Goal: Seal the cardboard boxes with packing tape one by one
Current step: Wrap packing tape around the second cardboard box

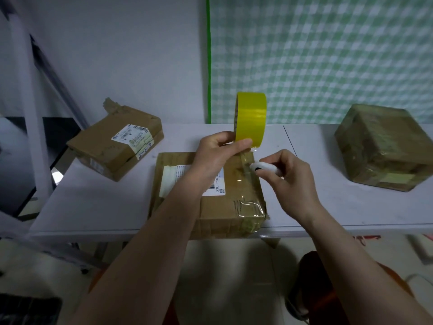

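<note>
White tabletop [93, 202], box [225, 212] at its near edge: the yellow tape roll [250, 118] is being pinched above it by the left hand [218, 153], while a small white cutter [264, 168] is being gripped in the right hand's [293, 177] curled fingers against the clear strip [246, 170].

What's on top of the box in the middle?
On the middle box lie a white label and a clear tape strip running up to the yellow roll in the left hand. That hand's arm hides part of the label.
</note>
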Motion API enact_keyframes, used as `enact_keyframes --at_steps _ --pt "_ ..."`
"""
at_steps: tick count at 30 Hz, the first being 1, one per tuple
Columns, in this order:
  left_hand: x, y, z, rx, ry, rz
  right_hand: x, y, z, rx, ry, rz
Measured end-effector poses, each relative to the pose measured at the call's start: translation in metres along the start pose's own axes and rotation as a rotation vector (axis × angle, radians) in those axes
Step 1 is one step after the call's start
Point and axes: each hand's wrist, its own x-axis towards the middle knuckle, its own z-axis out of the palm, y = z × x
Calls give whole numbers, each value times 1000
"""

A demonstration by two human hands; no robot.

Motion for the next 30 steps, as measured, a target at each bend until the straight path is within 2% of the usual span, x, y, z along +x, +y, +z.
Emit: enact_keyframes --at_steps 8,11,14,18,22,27,30 --pt "7 -4 1 -100 21 -5 16 -12 2 -379 38 -587" --pt "9 -5 1 -142 18 -23 23 -14 0 -450 12 -680" --pt "9 -5 2 -150 41 -37 27 -8 1 -525 -27 -684" --pt "10 -8 1 -130 55 -37 31 13 -18 -549 16 -530" --pt "11 -8 -1 -205 65 -42 31 26 -26 -377 77 -389" --pt "12 -8 0 -252 83 -23 38 50 -15 170 112 160" --pt "14 -9 -2 -288 90 -21 36 76 -7 231 107 383"
